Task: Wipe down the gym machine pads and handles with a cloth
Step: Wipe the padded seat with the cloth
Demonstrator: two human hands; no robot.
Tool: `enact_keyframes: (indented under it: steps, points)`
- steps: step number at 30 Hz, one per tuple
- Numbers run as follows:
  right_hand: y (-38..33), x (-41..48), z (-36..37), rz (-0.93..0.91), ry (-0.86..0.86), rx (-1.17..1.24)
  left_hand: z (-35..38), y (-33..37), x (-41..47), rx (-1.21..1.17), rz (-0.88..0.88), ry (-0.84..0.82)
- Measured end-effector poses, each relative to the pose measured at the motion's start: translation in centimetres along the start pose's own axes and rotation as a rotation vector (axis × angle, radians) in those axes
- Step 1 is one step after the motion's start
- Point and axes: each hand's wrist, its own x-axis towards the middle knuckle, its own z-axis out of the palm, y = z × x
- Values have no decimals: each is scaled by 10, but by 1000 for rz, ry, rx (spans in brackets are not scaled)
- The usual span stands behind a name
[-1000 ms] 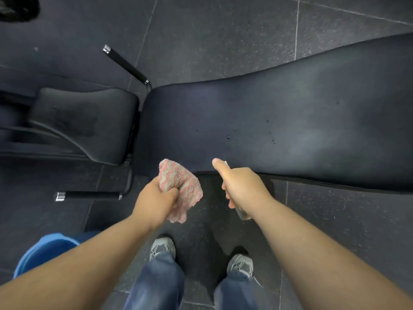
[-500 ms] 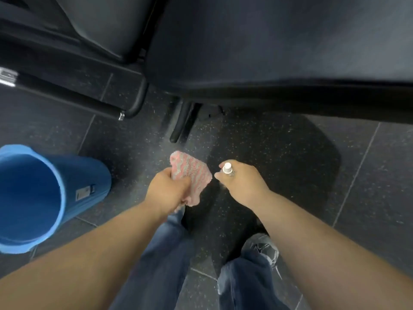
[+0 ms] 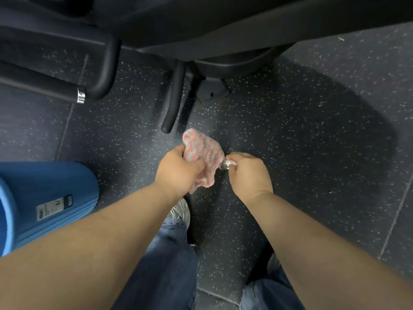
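Note:
My left hand (image 3: 178,173) grips a bunched pink and grey striped cloth (image 3: 202,151) low over the floor. My right hand (image 3: 248,173) holds a small clear spray bottle (image 3: 226,164) with its white top right against the cloth's right edge; most of the bottle is hidden in my fist. The black bench pad (image 3: 223,21) runs along the top edge, above and beyond both hands. A black handle with a chrome end ring (image 3: 67,91) sticks out at the upper left.
A blue bucket (image 3: 44,204) stands on the floor at my left. Black frame legs of the machine (image 3: 174,97) reach down just beyond the cloth. Speckled dark rubber floor tiles (image 3: 312,142) lie all around. My jeans and shoes show below my arms.
The view has tipped down from the bench pad to the floor. Both hands dropped low, and the bottle's top came up against the cloth.

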Motion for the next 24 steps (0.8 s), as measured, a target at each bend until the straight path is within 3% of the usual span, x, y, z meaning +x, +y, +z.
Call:
enact_keyframes:
  steps: [7,15,19,24]
  points:
    - [-16,3,5,-44,-91,-88,-18,7,-9,-5,12,59]
    - [-40,-50,-48,-33,-178,73,-49,33,-73,-71,-8,35]
    - [-76,-80,-106,-36,-159,381,-69,73,-121,-223,-33,-35]
    - [-120,-123,-245,94,-345,779,-121,163,-200,-62,157,0]
